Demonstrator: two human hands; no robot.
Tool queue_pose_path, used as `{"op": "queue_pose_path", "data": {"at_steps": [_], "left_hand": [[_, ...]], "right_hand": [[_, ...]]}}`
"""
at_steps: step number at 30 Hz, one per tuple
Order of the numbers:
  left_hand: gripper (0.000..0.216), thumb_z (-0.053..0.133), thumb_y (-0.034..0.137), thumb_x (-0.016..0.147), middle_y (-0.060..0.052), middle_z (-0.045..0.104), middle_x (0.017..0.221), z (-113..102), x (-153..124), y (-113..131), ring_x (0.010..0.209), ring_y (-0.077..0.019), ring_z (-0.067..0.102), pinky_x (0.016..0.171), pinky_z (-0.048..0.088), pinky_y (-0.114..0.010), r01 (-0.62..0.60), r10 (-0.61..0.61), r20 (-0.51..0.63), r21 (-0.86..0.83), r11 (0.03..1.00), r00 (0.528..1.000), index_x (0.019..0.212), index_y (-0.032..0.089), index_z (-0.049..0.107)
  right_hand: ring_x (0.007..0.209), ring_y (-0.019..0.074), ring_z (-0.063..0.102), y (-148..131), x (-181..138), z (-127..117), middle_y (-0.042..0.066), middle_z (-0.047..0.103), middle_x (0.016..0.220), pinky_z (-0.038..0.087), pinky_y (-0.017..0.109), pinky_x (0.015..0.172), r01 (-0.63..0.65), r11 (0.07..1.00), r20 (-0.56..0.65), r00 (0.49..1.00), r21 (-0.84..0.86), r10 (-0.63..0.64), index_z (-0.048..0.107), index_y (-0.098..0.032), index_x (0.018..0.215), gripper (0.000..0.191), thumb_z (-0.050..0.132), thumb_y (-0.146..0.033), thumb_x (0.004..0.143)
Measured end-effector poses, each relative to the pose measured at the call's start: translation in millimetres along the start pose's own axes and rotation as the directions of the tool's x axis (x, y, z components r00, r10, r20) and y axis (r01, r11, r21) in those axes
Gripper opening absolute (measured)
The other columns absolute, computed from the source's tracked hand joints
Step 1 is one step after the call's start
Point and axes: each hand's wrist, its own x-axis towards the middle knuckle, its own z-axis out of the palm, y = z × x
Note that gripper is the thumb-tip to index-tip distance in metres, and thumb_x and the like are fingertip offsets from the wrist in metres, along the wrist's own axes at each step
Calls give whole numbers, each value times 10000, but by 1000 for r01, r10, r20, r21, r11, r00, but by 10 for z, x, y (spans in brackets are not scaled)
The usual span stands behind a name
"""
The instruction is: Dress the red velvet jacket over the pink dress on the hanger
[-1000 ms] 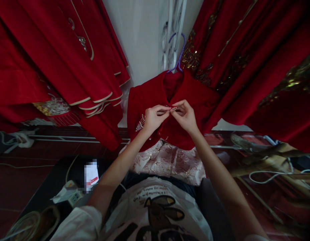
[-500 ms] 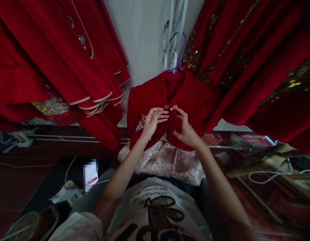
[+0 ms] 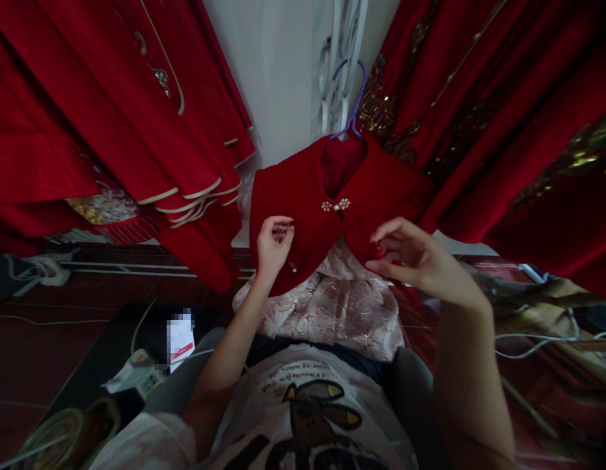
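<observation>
A red cape-like jacket (image 3: pixel 298 189) hangs in front of me on a purple hanger (image 3: pixel 352 121). Its neck is closed by a pearly, gold-toned clasp (image 3: pixel 336 205); below that the front edges part. Over the left panel, my left hand (image 3: pixel 273 247) has its fingers curled at a beaded ornament (image 3: pixel 282 230), mostly covered by them. My right hand (image 3: pixel 415 261) is at the lower right panel, fingers bent and thumb apart from them, with red cloth behind. Pale brocade fabric with gold threads (image 3: pixel 332 313) lies across my lap under the jacket.
Red garments with pale trim (image 3: pixel 185 156) hang at the left, and sequined red ones (image 3: pixel 509 143) at the right. A white metal scrollwork stand (image 3: pixel 335 85) rises behind the hanger. Lower left are a power strip (image 3: pixel 149 382), cables and a partly blurred white-and-red item (image 3: pixel 181 346).
Both hands have left the neck clasp, which now shows fully. My left hand moved left to the beaded ornament; my right hand moved right and down. The jacket's front edges spread wider.
</observation>
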Motion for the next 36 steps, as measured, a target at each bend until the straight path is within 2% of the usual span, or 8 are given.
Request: {"op": "queue_pose_path", "data": {"at_steps": [3,6,10,15,18,22,30,36], "left_hand": [[283,697,182,725,-44,630,993,-82,58,-191,836,-116,604,686,522,-217,-15,17,-9,125,992,1000,984,190,584],[351,720,200,713,-38,635,975,-74,83,-298,848,-124,619,711,528,-238,7,-13,43,133,991,999,1018,197,547],[266,672,202,765,-19,632,884,-29,90,-303,783,-109,625,705,522,-236,4,-9,40,122,993,999,994,192,536],[201,631,220,815,-15,622,844,-32,117,-313,765,-111,621,705,519,-239,16,-16,0,116,993,1000,989,190,534],[215,632,267,828,-17,627,850,-26,139,-316,777,-112,627,723,522,-240,43,-43,13,42,998,999,1000,190,529],[215,645,305,821,-30,663,871,0,157,-256,791,-115,652,735,532,-235,63,-57,65,-87,994,996,972,179,558],[246,622,381,827,-67,743,910,12,146,-169,800,-144,699,794,562,-284,183,-175,67,-132,974,982,882,150,687],[254,737,276,713,-88,752,917,-26,131,-111,825,-159,712,813,581,-306,152,-139,118,-109,982,983,922,132,712]], "right_hand": [[725,89,571,135,121,192,-1,561,903,505,216,631,1,1000,68,998,13,-2,541,-217,988,328,758,-273,749],[723,95,572,409,319,362,6,582,924,500,223,617,26,998,70,997,-53,-22,562,-214,1004,304,731,-286,762],[673,95,569,796,641,558,7,598,895,502,239,618,33,984,-53,998,-176,-43,608,-211,988,251,701,-259,760],[668,107,580,1070,985,826,5,612,848,508,225,577,23,992,-273,961,-121,-56,598,-209,942,255,711,-301,733],[694,112,594,1106,1066,963,13,625,884,529,224,594,34,996,-342,937,-87,-62,589,-211,959,282,714,-310,727],[773,113,622,1073,1049,1059,45,621,995,563,232,683,71,995,-319,943,-76,-91,604,-205,1032,285,671,-313,776],[816,127,633,1013,1059,1114,67,605,984,572,231,694,53,987,-377,920,-151,-107,645,-201,1010,218,572,-360,880],[808,137,625,1016,1093,1144,73,599,976,565,250,698,60,979,-397,908,-196,-136,663,-193,1009,209,569,-336,888]]}}
